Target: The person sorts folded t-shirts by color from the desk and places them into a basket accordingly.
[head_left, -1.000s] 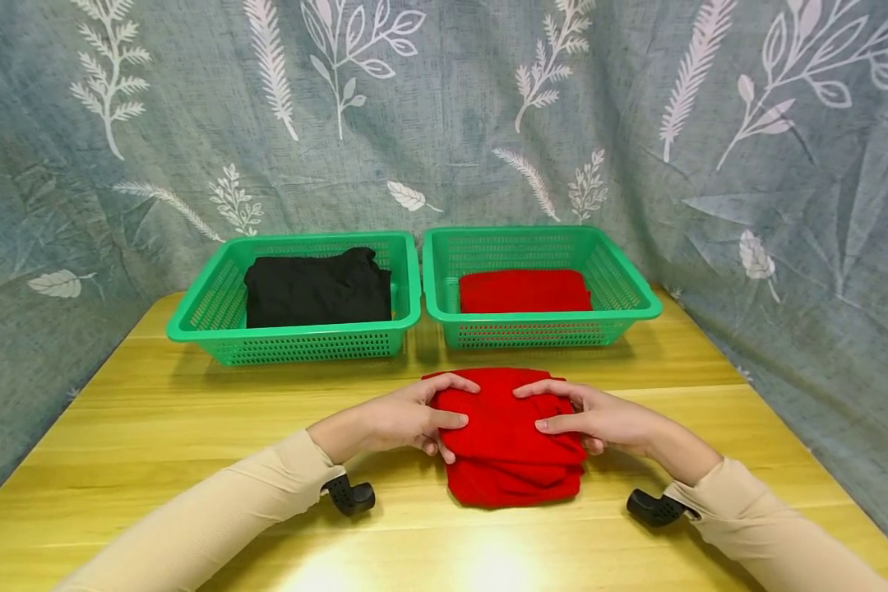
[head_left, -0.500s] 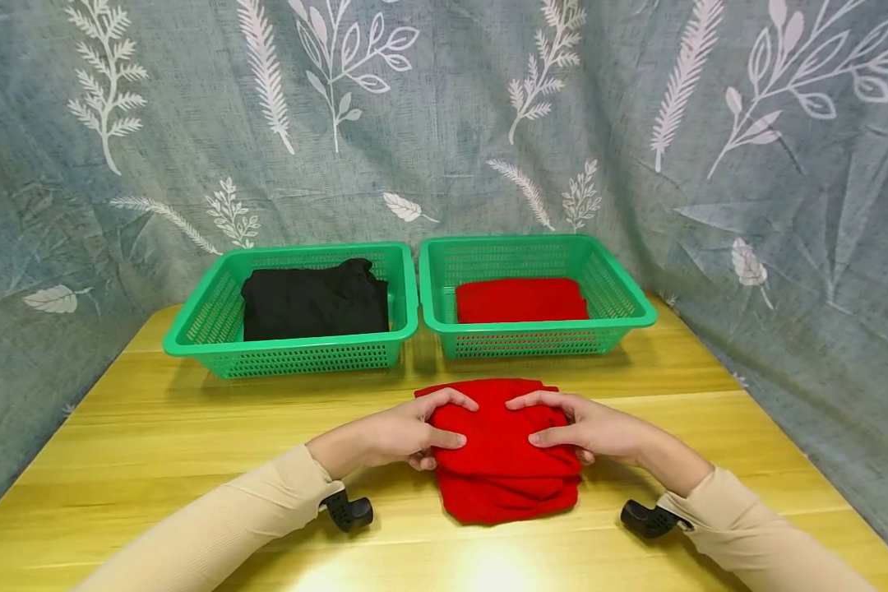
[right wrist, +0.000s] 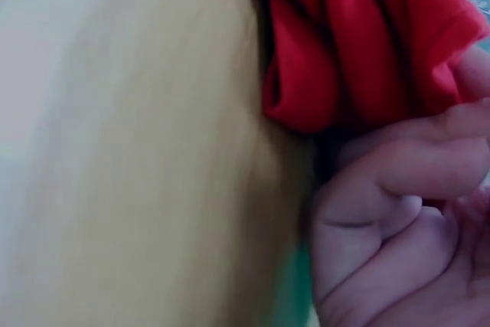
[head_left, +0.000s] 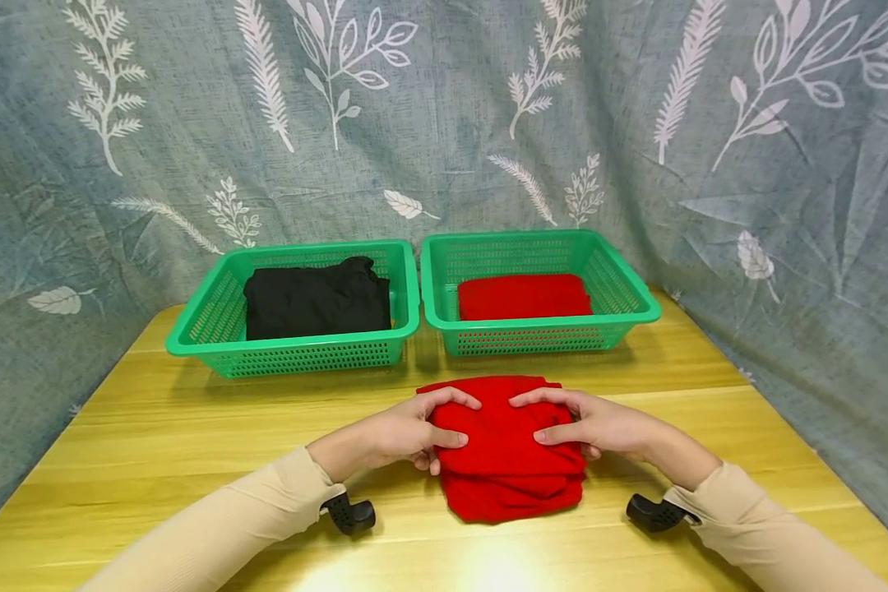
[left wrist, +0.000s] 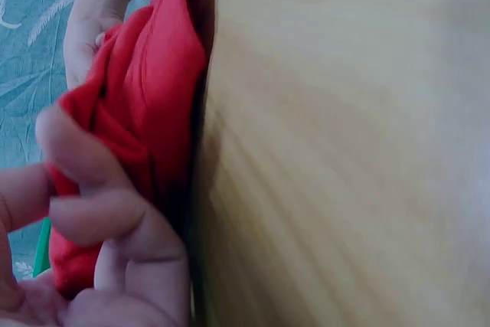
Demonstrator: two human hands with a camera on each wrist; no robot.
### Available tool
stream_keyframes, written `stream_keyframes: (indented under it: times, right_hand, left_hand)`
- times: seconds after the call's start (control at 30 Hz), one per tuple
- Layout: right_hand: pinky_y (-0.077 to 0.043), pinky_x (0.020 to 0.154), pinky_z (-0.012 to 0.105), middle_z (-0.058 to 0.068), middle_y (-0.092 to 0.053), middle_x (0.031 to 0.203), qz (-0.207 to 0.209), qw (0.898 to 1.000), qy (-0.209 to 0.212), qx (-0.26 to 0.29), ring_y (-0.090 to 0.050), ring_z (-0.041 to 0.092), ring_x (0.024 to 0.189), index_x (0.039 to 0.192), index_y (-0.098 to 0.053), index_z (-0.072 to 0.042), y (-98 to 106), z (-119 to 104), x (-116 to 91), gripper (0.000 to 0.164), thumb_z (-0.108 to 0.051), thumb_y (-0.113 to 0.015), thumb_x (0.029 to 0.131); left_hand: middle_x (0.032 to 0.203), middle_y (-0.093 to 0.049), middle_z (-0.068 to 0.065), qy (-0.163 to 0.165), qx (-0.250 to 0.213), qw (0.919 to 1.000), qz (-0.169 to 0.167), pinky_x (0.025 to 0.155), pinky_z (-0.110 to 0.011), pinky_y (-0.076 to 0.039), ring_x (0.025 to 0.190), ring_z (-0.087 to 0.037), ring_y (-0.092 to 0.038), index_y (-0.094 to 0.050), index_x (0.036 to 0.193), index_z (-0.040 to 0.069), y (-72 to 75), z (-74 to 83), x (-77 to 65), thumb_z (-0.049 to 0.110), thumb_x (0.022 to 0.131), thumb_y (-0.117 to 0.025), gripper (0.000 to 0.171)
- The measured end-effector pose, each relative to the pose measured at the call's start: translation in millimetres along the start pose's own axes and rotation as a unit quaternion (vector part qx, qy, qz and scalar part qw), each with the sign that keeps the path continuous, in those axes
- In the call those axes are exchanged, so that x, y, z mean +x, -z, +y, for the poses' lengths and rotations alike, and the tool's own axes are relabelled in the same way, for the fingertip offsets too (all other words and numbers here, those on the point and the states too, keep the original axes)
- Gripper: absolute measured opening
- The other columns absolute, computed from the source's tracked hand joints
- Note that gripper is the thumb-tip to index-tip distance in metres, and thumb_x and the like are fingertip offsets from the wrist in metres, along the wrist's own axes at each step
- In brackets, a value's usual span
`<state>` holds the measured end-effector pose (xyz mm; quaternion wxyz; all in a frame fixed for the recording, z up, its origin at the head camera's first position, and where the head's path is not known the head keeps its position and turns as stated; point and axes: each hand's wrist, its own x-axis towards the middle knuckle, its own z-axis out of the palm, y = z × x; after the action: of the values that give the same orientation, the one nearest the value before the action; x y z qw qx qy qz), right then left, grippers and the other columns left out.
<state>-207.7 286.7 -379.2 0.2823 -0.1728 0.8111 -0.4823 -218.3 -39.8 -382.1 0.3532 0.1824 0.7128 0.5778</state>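
A folded red garment [head_left: 503, 444] lies in several layers on the wooden table, its exact kind hidden by the folding. My left hand [head_left: 407, 432] grips its left side, with thumb and index finger on top and the other fingers curled at the edge. On the opposite side my right hand [head_left: 599, 423] holds it in much the same way. The left wrist view shows curled fingers [left wrist: 115, 220] against the side of the red cloth [left wrist: 157, 89]. In the right wrist view, bent fingers [right wrist: 398, 189] meet the red folds [right wrist: 360, 51] near the tabletop.
Behind the garment stand two green plastic baskets side by side. The left basket [head_left: 296, 349] holds folded black cloth [head_left: 314, 300]; the right basket [head_left: 540, 325] holds folded red cloth [head_left: 525, 296]. A grey-blue patterned curtain [head_left: 444, 123] hangs behind the table [head_left: 229, 427].
The head view has shifted slightly. Both hands stay on the sides of the red garment; the left hand's lower fingers have drawn back a little towards its edge.
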Motion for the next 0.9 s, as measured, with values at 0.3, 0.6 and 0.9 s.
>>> stream_keyframes:
  times: [0.3, 0.6, 0.9]
  right_hand:
    - [-0.032, 0.047, 0.021, -0.006, -0.036, 0.059, 0.006, 0.999, 0.044, -0.008, -0.028, 0.015, 0.045, 0.158, -0.052, -0.02, 12, -4, -13, 0.059, -0.021, -0.074, 0.103]
    - [-0.029, 0.042, 0.025, 0.01, -0.048, 0.063, 0.027, 0.994, 0.102, -0.034, -0.028, 0.02, 0.045, 0.156, -0.053, -0.017, 26, -38, -31, 0.056, -0.015, -0.073, 0.104]
    - [-0.032, 0.043, 0.031, 0.006, -0.052, 0.063, 0.067, 0.986, 0.135, -0.066, -0.029, 0.022, 0.046, 0.157, -0.051, -0.022, 44, -63, -38, 0.057, -0.014, -0.071, 0.105]
  left_hand:
    - [0.081, -0.063, -0.005, -0.035, 0.009, 0.9991, 0.021, 0.05, -0.023, -0.04, 0.049, -0.02, -0.056, -0.062, 0.142, 0.022, -3.3, 13.8, -5.3, 0.009, 0.1, -0.076, 0.047]
    - [0.074, -0.062, -0.003, -0.088, 0.035, 0.9955, 0.011, 0.054, -0.027, -0.046, 0.049, -0.022, -0.053, -0.062, 0.143, 0.019, 2.1, 50.0, -19.2, 0.005, 0.1, -0.074, 0.047]
    - [0.077, -0.065, -0.005, -0.113, 0.057, 0.9917, 0.022, 0.055, -0.027, -0.045, 0.052, -0.022, -0.058, -0.064, 0.144, 0.024, 13.1, 82.0, -21.4, 0.008, 0.102, -0.074, 0.046]
